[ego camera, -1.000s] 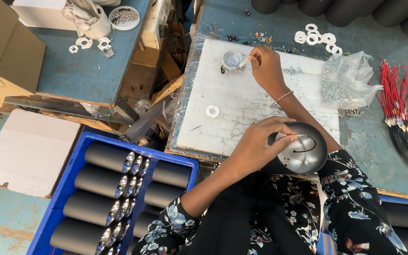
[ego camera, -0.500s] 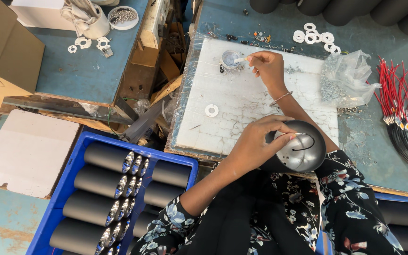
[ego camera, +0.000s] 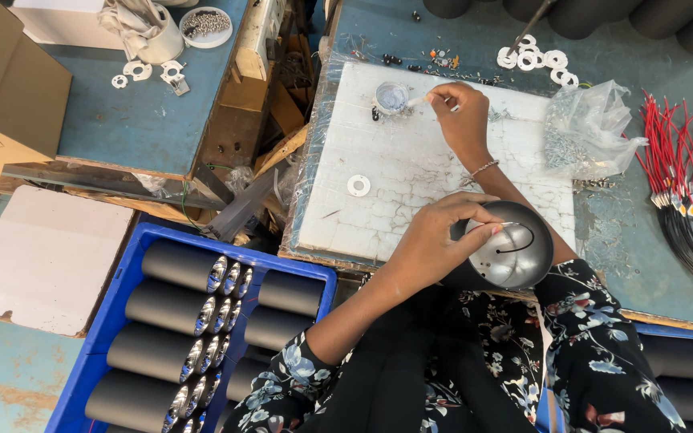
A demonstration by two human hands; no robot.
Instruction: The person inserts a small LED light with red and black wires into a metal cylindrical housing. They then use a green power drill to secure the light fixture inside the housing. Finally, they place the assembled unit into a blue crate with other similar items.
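While the left hand (ego camera: 435,240) clamps its fingers over the rim of the dark metal cylinder (ego camera: 507,252) at the board's near edge, the right hand (ego camera: 460,116) pinches a small stick (ego camera: 420,101), its tip at the little round pot (ego camera: 391,97) on the white board (ego camera: 411,172).

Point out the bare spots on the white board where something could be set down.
Most of the white board is bare: the stretch between the small white ring and the little pot, and the lower left corner. It is crowded at the top by the right hand and at the lower right, where the left hand holds the black can.
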